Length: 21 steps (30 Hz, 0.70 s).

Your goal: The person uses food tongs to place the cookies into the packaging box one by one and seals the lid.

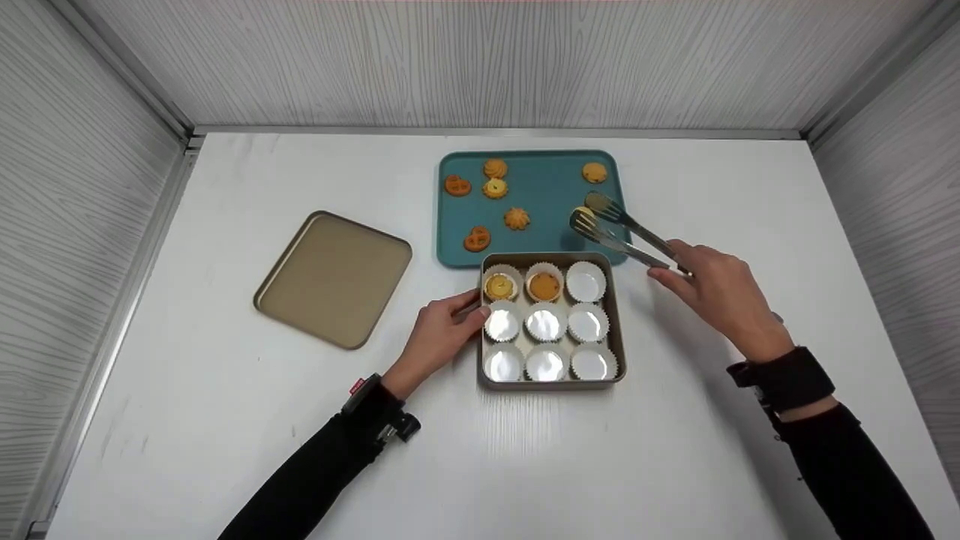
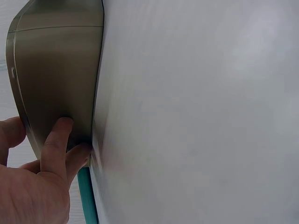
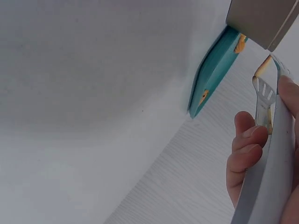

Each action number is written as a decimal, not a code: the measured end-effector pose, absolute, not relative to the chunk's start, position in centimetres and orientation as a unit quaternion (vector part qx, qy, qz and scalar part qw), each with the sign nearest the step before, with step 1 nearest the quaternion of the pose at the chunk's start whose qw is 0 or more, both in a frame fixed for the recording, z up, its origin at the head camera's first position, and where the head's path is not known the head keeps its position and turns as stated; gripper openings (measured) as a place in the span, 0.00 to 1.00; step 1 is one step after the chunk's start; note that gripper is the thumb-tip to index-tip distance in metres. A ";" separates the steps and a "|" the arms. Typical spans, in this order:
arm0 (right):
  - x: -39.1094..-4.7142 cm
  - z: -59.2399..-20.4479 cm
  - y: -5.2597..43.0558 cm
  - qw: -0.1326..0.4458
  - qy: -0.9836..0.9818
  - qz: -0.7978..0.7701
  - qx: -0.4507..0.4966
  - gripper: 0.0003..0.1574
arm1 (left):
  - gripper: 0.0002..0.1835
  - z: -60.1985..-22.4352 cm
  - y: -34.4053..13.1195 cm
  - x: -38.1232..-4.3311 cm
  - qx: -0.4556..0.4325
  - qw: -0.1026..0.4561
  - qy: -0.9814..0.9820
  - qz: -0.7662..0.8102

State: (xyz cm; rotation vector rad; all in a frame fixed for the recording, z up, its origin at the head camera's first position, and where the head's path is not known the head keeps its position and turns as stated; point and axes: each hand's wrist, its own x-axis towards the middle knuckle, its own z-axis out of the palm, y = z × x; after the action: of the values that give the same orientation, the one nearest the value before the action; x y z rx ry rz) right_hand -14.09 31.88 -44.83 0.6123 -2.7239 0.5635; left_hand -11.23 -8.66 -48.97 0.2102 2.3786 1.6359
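My left hand [image 1: 442,330] holds the left wall of a square metal tin [image 1: 551,385], thumb at the rim and fingers against the outside [image 2: 56,70]. White paper cups [image 1: 546,322] line the tin in rows. In the back row, the left cup holds a yellow cookie [image 1: 499,286] and the middle one a brown cookie [image 1: 544,286]. My right hand [image 1: 724,296] grips metal tongs [image 1: 637,232] with slotted ends. Between their tips is a round cookie [image 3: 262,67], raised over the teal tray's [image 1: 551,210] front right part.
On the tray behind the tin lie two pretzel cookies [image 1: 477,239], a flower-shaped cookie [image 1: 517,218], a swirl cookie [image 1: 495,168], a yellow cookie [image 1: 495,188] and a round cookie [image 1: 595,172]. A gold-brown square lid [image 1: 334,279] lies left of the tin. Panelled walls [image 1: 495,67] enclose the white table.
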 end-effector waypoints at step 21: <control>-9.9 -40.8 32.3 0.162 -0.943 0.119 0.265 0.29 | 0.28 -49.0 -8.6 -11.3 0.064 0.128 0.812 0.566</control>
State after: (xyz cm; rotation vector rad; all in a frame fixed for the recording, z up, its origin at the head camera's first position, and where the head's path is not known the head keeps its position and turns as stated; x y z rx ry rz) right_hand -9.92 32.32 -40.81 0.7558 -2.6918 0.3393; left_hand -11.32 -8.62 -49.00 0.1873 2.3610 1.6467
